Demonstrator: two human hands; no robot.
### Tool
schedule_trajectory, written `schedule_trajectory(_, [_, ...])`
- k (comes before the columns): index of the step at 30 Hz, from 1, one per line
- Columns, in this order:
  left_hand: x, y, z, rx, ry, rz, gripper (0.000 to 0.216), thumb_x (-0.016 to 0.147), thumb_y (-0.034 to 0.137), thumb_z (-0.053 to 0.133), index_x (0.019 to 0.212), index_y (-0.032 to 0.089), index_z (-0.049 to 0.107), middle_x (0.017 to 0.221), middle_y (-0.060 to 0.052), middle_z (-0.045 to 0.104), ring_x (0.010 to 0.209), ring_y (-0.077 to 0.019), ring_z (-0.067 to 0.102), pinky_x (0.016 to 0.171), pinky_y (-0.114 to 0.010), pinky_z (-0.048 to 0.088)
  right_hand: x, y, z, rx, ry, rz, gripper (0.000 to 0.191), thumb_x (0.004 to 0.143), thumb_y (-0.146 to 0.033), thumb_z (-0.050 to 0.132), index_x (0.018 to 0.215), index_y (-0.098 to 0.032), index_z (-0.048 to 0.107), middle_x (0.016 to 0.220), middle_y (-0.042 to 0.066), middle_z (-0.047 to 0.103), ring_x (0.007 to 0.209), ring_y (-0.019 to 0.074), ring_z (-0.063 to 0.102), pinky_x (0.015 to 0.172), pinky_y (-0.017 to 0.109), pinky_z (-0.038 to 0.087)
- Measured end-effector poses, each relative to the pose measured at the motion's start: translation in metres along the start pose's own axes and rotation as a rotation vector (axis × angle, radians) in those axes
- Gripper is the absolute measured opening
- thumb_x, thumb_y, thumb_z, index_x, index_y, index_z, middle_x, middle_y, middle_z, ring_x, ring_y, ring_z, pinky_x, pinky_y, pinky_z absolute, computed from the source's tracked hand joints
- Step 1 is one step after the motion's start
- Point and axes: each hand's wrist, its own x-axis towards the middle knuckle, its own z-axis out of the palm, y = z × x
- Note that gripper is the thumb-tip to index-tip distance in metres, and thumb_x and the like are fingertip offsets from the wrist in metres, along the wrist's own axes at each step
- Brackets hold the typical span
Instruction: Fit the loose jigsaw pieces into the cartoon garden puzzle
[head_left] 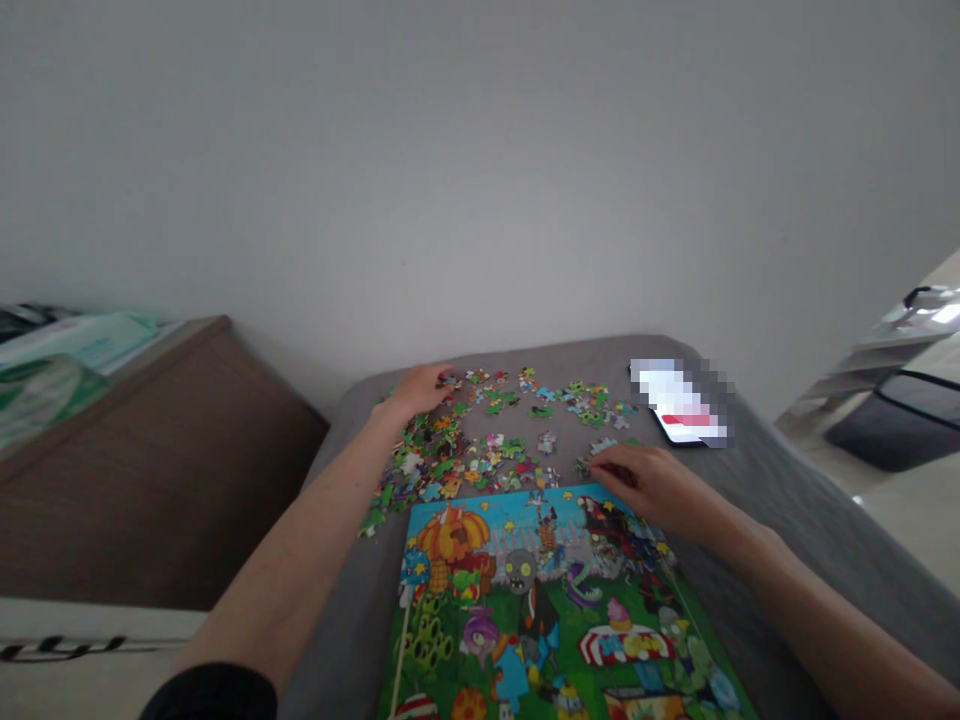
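Note:
A colourful cartoon puzzle picture (555, 610) lies on a grey padded surface (765, 480) in front of me. Beyond its far edge lie several loose puzzle pieces (487, 440), spread in a band. My left hand (417, 390) reaches to the far left of that band, its fingers curled on pieces at the back. My right hand (646, 482) rests at the picture's far right corner, its fingertips pinched at a small piece among the loose ones. What each hand grips is too small to make out.
A phone (679, 405) with a lit screen lies at the far right of the grey surface. A brown cabinet (150, 470) stands to the left with green packets (60, 370) on top. A plain wall rises behind. Pale floor and dark furniture (900, 420) show at right.

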Motion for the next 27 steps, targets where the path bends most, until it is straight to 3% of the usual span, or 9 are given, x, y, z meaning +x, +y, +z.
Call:
schedule_trajectory(7, [-0.012, -0.009, -0.011, 0.046, -0.014, -0.013, 0.041, 0.09, 0.03, 0.058, 0.131, 0.023, 0.063, 0.134, -0.006, 0.065, 0.119, -0.0235, 0.062, 0.103, -0.033, 0.045, 0.0, 0.001, 0.001, 0.001, 0.048, -0.028, 0.023, 0.097, -0.03, 0.045, 0.095, -0.021, 0.067, 0.088, 0.005, 0.072, 0.078, 0.0199, 0.067, 0.071, 0.031, 0.046])
schedule_trajectory(10, [-0.006, 0.005, -0.01, 0.061, -0.019, 0.028, 0.041, 0.093, 0.037, 0.057, 0.13, 0.022, 0.064, 0.134, -0.007, 0.064, 0.123, -0.0257, 0.059, 0.105, -0.035, 0.042, 0.0, 0.001, 0.001, 0.002, 0.069, -0.042, 0.022, 0.097, -0.03, 0.046, 0.096, -0.022, 0.067, 0.089, 0.005, 0.073, 0.078, 0.0198, 0.067, 0.071, 0.032, 0.046])
schedule_trajectory(14, [0.016, 0.031, 0.001, 0.066, -0.009, 0.069, 0.043, 0.095, 0.028, 0.054, 0.138, 0.021, 0.058, 0.143, -0.009, 0.057, 0.13, -0.0252, 0.054, 0.107, -0.033, 0.04, 0.0, 0.0, 0.001, 0.006, 0.095, -0.065, 0.021, 0.097, -0.028, 0.047, 0.096, -0.021, 0.067, 0.089, 0.005, 0.073, 0.078, 0.0194, 0.067, 0.071, 0.032, 0.047])
schedule_trajectory(18, [0.034, 0.047, 0.012, 0.055, -0.056, 0.109, 0.038, 0.09, 0.022, 0.06, 0.126, 0.028, 0.067, 0.13, -0.001, 0.068, 0.116, -0.0207, 0.064, 0.095, -0.025, 0.046, 0.0, 0.002, -0.001, 0.006, 0.119, -0.072, 0.022, 0.097, -0.029, 0.048, 0.096, -0.021, 0.068, 0.086, 0.004, 0.072, 0.073, 0.018, 0.065, 0.067, 0.03, 0.046])
schedule_trajectory(22, [0.039, 0.049, 0.012, 0.059, -0.083, 0.144, 0.028, 0.09, 0.022, 0.06, 0.115, 0.025, 0.074, 0.111, -0.002, 0.076, 0.097, -0.0201, 0.07, 0.082, -0.025, 0.049, -0.001, 0.003, -0.002, 0.014, 0.134, -0.078, 0.021, 0.096, -0.029, 0.049, 0.096, -0.021, 0.068, 0.085, 0.003, 0.072, 0.073, 0.0173, 0.064, 0.066, 0.029, 0.045])
schedule_trajectory(27, [0.032, 0.05, 0.011, 0.072, -0.057, 0.188, 0.027, 0.092, 0.025, 0.057, 0.114, 0.025, 0.074, 0.11, -0.004, 0.076, 0.093, -0.0199, 0.07, 0.08, -0.025, 0.049, 0.001, 0.003, -0.001, 0.004, 0.13, -0.084, 0.02, 0.096, -0.028, 0.049, 0.095, -0.022, 0.068, 0.084, 0.003, 0.072, 0.072, 0.0171, 0.064, 0.067, 0.029, 0.045])
